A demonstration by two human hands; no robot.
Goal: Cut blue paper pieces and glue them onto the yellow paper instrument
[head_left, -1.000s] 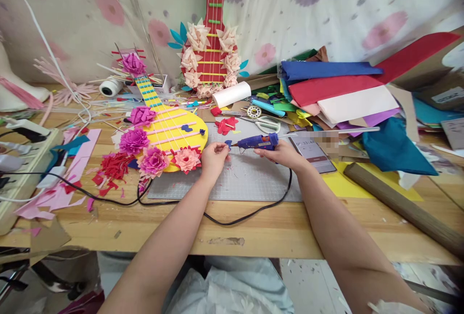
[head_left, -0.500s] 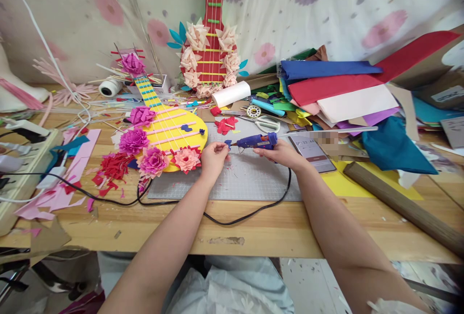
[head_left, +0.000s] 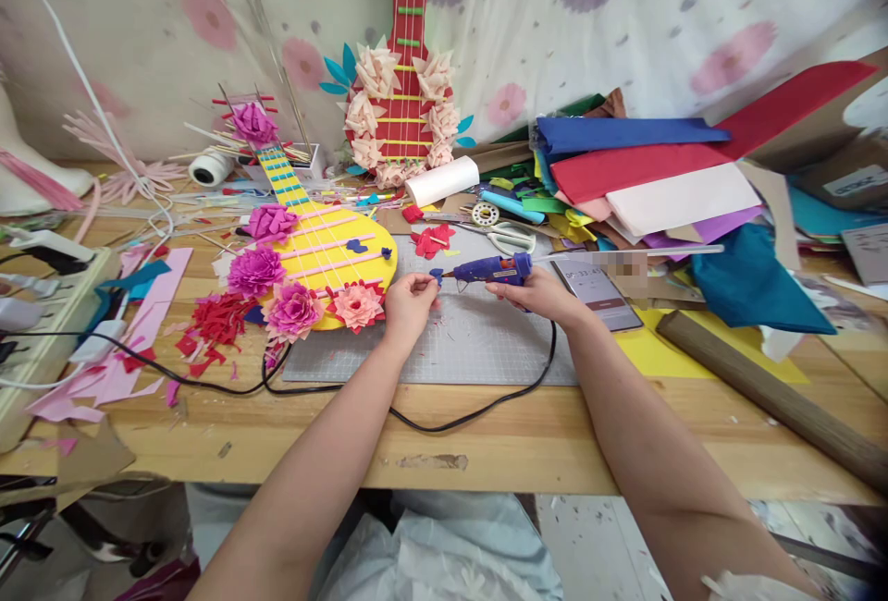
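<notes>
Between the fingertips of my left hand (head_left: 411, 307) a small dark blue paper piece (head_left: 437, 275) is pinched. My right hand (head_left: 537, 292) grips a blue hot glue gun (head_left: 489, 270), its nozzle pointing left and at or very near the blue piece; whether they touch I cannot tell. A long clear glue stick (head_left: 645, 251) sticks out of the gun's back. Left of my left hand lies a yellow paper guitar (head_left: 326, 245) with pink strips, white strings, two small blue pieces and several paper flowers (head_left: 291, 307) along its edge.
Under my hands is a grey cutting mat (head_left: 478, 342); the gun's black cord (head_left: 450, 423) loops across its front. Scissors (head_left: 513, 239) and red paper petals (head_left: 432, 240) lie behind, a phone (head_left: 600, 291) to the right. A red guitar (head_left: 406, 106) stands at the back, beside stacked coloured paper (head_left: 638, 166).
</notes>
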